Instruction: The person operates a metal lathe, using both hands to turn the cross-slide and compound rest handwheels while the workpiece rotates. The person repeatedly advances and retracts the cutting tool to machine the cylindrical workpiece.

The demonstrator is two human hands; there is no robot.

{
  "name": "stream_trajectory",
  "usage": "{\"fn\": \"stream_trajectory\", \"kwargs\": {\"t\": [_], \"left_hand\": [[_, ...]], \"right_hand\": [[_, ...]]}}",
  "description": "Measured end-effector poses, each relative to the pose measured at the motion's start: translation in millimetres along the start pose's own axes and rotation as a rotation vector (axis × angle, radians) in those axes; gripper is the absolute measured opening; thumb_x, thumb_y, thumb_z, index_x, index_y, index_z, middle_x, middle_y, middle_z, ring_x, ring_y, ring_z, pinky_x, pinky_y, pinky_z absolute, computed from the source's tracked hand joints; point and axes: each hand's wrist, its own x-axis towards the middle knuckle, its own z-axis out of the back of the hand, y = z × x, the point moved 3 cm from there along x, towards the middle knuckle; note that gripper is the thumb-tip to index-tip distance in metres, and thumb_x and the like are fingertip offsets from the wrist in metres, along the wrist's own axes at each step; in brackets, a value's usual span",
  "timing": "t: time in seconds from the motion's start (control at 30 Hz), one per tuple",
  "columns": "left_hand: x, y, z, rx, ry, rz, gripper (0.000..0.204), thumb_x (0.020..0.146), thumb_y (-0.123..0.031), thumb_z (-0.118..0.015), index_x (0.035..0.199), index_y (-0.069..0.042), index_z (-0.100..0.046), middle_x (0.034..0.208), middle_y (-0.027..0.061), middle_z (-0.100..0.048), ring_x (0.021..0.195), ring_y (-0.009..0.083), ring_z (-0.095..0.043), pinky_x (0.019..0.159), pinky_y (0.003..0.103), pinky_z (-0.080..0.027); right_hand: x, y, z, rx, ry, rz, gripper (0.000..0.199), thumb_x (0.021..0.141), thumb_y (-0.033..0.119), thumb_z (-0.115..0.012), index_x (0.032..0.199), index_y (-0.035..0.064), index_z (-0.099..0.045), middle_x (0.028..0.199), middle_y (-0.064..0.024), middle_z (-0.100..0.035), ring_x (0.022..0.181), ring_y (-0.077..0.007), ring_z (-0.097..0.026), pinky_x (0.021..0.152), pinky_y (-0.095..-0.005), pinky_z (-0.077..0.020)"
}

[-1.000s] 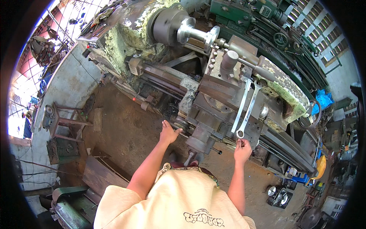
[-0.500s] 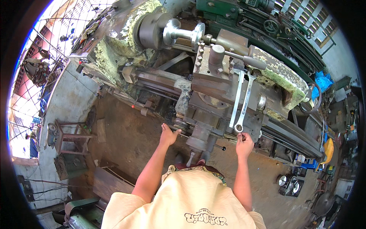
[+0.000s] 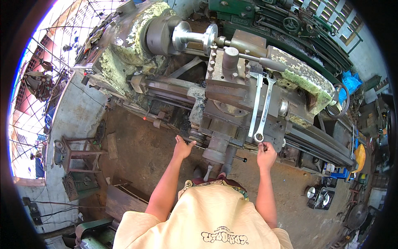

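My left hand (image 3: 183, 148) is beside the round dials (image 3: 198, 136) at the front of a lathe carriage, its thumb spread away from the fingers. Close to the carriage's right front corner, my right hand (image 3: 266, 155) has its fingers pinched together on a small dark part, mostly hidden by them. Just beyond those fingertips lies the ring end of a combination wrench (image 3: 265, 108). A vernier caliper (image 3: 256, 106) rests along the wrench's left side on the carriage. Farther back stands the tool post (image 3: 230, 59). A shiny spool-shaped metal workpiece (image 3: 193, 37) sits between the chuck (image 3: 162, 35) and the tailstock (image 3: 249, 43).
A ball-ended lever (image 3: 243, 159) sticks out below the carriage. The lathe bed (image 3: 319, 145) runs off to the right. Behind stands a green machine (image 3: 290, 25). A wooden stool frame (image 3: 85, 154) is at the left, and a black tray (image 3: 321, 198) lies on the floor at right.
The view has shifted slightly, so the lathe's far parts sit a little farther left. Both hands keep nearly the same places, and the wrench and caliper stay on the carriage.
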Motion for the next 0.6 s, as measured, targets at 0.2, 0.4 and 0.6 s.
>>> {"fn": "stream_trajectory", "kwargs": {"t": [0.2,0.4,0.6], "left_hand": [[3,4,0,-0.005,0.007,-0.001,0.12,0.087,-0.061,-0.068,0.152,0.016,-0.002,0.159,0.0377,-0.011,0.147,0.0438,-0.03,0.119,0.041,-0.032],[7,10,-3,0.045,-0.022,-0.012,0.116,0.089,-0.063,-0.063,0.154,0.012,-0.002,0.16,0.0334,-0.017,0.138,0.0456,-0.043,0.112,0.044,-0.04],[11,13,-4,0.062,-0.026,-0.012,0.117,0.089,-0.064,-0.063,0.154,0.012,-0.003,0.159,0.0345,-0.019,0.137,0.0459,-0.044,0.112,0.044,-0.041]], "right_hand": [[0,-1,-1,0.003,0.008,-0.015,0.016,0.086,0.017,-0.074,0.086,0.0015,-0.071,0.057,-0.0119,-0.059,0.049,-0.0245,-0.057,0.053,-0.037,-0.0455],[0,-2,-2,0.014,0.005,-0.003,0.016,0.086,0.016,-0.073,0.086,0.0006,-0.07,0.056,-0.0113,-0.059,0.049,-0.023,-0.056,0.053,-0.0363,-0.045],[0,2,-1,0.016,0.002,0.012,0.015,0.086,0.015,-0.073,0.085,0.0005,-0.07,0.057,-0.0102,-0.059,0.049,-0.0209,-0.056,0.054,-0.0353,-0.0454]]}}
